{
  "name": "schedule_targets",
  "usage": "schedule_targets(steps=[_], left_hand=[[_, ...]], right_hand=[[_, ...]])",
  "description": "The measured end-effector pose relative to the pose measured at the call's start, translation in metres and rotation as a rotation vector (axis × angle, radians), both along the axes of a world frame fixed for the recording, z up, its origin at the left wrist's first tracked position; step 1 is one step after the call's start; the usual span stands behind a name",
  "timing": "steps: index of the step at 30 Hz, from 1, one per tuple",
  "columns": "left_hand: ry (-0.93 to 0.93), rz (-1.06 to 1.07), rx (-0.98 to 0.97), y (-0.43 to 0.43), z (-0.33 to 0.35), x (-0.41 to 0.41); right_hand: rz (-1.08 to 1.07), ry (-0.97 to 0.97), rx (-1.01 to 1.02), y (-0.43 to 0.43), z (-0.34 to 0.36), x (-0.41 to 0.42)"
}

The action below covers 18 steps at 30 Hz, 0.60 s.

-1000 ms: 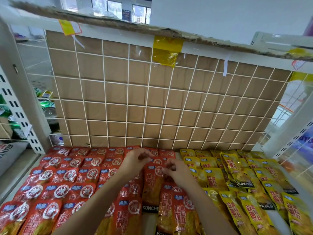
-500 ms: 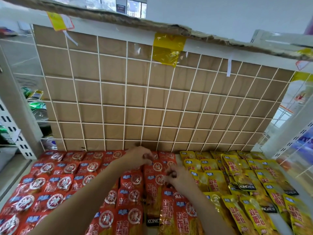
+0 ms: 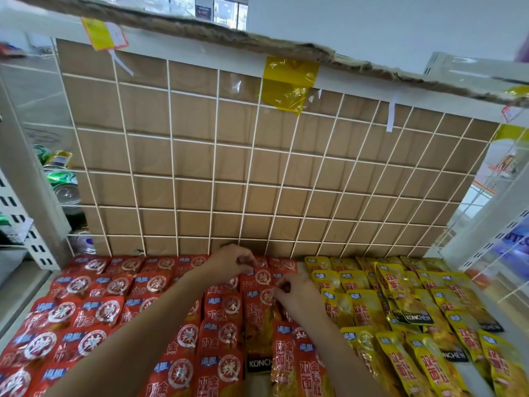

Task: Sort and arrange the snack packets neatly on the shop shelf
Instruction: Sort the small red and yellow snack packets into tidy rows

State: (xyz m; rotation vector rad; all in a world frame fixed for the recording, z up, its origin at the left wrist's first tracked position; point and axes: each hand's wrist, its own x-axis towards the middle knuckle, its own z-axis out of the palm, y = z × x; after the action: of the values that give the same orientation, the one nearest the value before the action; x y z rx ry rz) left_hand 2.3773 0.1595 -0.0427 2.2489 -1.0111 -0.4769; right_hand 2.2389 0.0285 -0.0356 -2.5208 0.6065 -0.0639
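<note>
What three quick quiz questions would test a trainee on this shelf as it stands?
1. True or false: the red packets lie left of the yellow packets.
2. The left hand and the right hand both work on: A) red packets near the back; B) yellow packets; C) red packets at the front edge.
3. Fill in: the ____ hand reaches farther back.
Key: 1 true; 2 A; 3 left.
</note>
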Motion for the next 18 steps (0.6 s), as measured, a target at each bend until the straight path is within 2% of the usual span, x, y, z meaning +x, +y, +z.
schedule_targets(steps=[10,15,18], left_hand=[[0.011,0.016,0.017,0.004,0.000,0.005],[0.066,0.081,-0.033,0.009,0.004,0.005],[0.043,0.040,-0.018,0.011,0.005,0.005]], right_hand=[[-0.022,0.000,0.013,0.005,-0.002,0.001],[-0.007,-0.006,0.009,0.004,0.000,-0.001],[-0.003,-0.024,0.010,0.004,-0.001,-0.003]])
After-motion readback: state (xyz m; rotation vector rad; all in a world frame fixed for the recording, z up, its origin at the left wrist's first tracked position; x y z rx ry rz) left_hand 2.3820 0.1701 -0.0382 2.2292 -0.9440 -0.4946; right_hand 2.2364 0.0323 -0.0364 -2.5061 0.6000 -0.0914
